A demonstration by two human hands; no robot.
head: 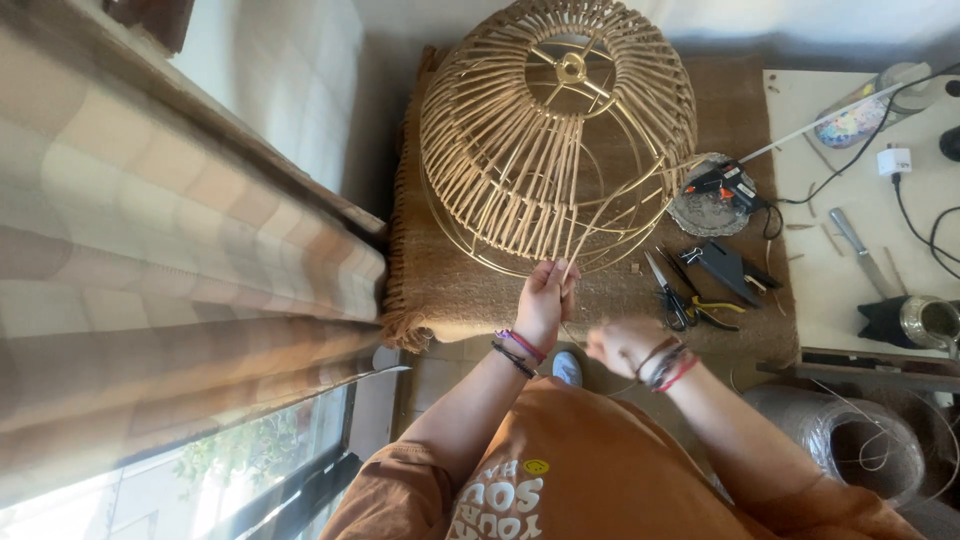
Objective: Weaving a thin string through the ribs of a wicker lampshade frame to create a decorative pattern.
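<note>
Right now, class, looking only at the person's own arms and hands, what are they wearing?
Both forearms are bare below short rust-orange sleeves. The left hand has red, purple and black cord bracelets at the wrist. The right hand, blurred, has dark and red bands stacked at its wrist. No gloves show.

Brown fringed mat [450, 290] over a low table: bears rattan lampshade [555, 130], scissors [668, 292], pliers [712, 310], black holder [725, 265], plate [705, 210] with glue gun [725, 182]. White board [850, 270] alongside: knife [855, 243], charger [893, 160], cables [930, 235].
</note>
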